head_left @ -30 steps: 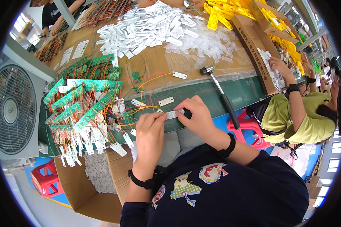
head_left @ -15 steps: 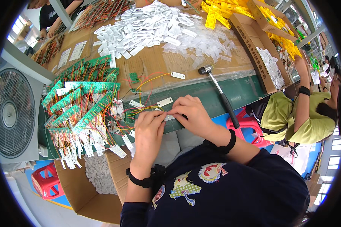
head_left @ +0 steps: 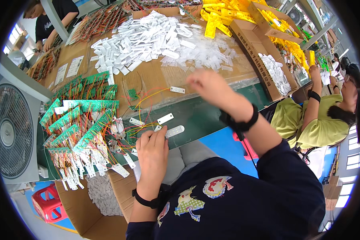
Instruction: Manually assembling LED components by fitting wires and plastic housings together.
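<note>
Left hand pressed down at the near edge of the table, fingers curled, grip closed over a white strip and the yellow and red wires running from it. Right hand raised above the table and blurred, fingers spread, grip loose and holding nothing that can be made out. Black bands on both wrists. Just left of the left hand, a heap of green circuit boards with white tags dangling over the table edge. Two more white strips lying just beyond the held one. Farther back on brown cardboard, a broad pile of white plastic pieces; beyond it to the right, yellow parts and an open cardboard box. Fan standing at the far left. Person in a yellow-green shirt seated to the right; another person bent over the table at upper left.
</note>
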`<act>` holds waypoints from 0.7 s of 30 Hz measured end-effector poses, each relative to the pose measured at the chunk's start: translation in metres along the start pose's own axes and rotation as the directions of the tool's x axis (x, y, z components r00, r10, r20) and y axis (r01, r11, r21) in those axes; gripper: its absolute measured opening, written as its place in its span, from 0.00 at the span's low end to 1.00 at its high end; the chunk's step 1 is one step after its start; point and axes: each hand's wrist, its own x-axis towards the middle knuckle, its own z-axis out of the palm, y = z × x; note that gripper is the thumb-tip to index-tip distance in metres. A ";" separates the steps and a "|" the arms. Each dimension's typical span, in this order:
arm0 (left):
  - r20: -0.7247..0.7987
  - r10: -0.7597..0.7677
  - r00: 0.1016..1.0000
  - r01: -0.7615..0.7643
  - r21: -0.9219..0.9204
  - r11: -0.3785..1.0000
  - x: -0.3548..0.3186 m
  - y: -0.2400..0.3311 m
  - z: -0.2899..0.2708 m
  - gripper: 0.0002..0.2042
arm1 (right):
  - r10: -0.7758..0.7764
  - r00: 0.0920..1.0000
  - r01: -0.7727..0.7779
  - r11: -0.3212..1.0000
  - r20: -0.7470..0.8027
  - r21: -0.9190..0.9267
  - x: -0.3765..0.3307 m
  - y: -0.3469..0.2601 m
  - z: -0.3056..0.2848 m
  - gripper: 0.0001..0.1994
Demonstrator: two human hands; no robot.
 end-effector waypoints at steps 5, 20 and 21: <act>0.006 -0.012 1.000 0.012 -0.012 1.000 0.003 0.004 0.002 0.20 | -0.136 0.971 0.172 0.968 0.196 -0.184 0.036 0.070 -0.003 0.04; 0.020 -0.071 0.997 0.072 -0.066 0.995 0.001 0.002 0.005 0.26 | 0.284 0.932 -0.356 0.597 0.226 0.719 -0.071 -0.058 0.033 0.06; 0.028 -0.075 0.997 0.077 -0.064 0.995 0.001 0.002 0.004 0.26 | 0.285 0.930 -0.360 0.592 0.231 0.721 -0.077 -0.062 0.040 0.06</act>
